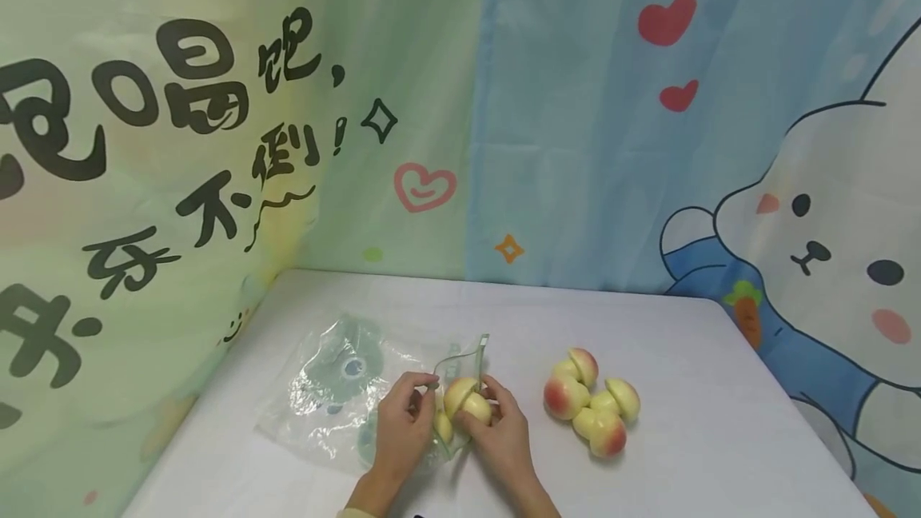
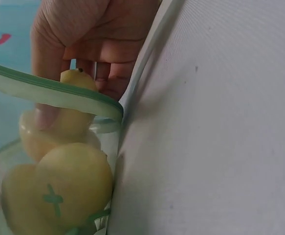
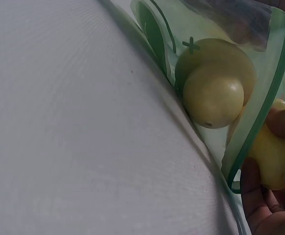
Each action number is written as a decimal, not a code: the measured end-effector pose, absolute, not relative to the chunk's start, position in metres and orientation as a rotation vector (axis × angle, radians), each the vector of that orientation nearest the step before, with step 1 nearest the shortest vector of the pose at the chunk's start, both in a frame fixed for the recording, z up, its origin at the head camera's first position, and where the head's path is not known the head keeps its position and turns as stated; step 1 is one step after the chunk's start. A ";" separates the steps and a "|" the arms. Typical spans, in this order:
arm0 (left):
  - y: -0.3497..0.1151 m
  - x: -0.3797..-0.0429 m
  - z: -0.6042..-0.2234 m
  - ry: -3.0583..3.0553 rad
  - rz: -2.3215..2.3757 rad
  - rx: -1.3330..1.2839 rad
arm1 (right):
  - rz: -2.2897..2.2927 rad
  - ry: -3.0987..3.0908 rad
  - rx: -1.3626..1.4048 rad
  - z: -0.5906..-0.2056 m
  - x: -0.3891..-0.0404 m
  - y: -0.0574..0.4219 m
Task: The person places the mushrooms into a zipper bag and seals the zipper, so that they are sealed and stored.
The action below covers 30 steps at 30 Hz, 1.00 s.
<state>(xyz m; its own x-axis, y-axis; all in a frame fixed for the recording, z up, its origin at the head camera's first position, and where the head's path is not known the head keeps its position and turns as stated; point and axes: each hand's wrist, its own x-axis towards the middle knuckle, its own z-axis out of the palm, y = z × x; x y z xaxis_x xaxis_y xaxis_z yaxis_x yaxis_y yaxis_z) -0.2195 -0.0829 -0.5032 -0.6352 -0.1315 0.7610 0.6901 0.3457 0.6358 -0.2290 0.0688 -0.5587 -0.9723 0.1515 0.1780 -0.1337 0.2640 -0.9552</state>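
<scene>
Left hand (image 1: 404, 426): lower centre; we see it pinching the rim of the green-edged bag (image 3: 262, 105).
Right hand (image 1: 506, 432): just to the right, gripping a yellow fruit (image 3: 276, 166) at the bag's mouth.
Bagged fruit (image 3: 213, 93): between the hands.
Loose fruit (image 1: 608, 434): lower right of centre, on the white table (image 1: 669, 342).
Clear plastic (image 1: 305, 402): lower left of centre.

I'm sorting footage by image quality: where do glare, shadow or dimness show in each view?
Head: bright glare on the clear plastic packaging, the tabletop fairly evenly lit; left wrist: dimmer, a soft shadow on the tabletop beside the green-edged bag; right wrist: also dim, a soft dark band along that bag, the fruit inside softly shaded.
</scene>
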 end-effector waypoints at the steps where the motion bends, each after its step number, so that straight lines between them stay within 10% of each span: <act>1: -0.083 -0.220 -0.503 -1.853 -1.375 -0.494 | 1.789 -2.293 -0.009 -0.559 -0.229 0.069; 30: -0.083 -0.216 -0.496 -1.790 -1.394 -0.587 | 2.127 -2.256 0.332 -0.558 -0.225 0.065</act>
<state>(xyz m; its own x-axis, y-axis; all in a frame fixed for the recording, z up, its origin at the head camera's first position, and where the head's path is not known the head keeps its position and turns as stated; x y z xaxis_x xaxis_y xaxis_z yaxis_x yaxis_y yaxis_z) -0.2156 -0.0828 -0.4956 -0.5912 -0.1008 0.8002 0.7510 0.2928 0.5918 -0.2251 0.0654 -0.5578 -0.9770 -0.1384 0.1620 -0.1699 0.0469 -0.9843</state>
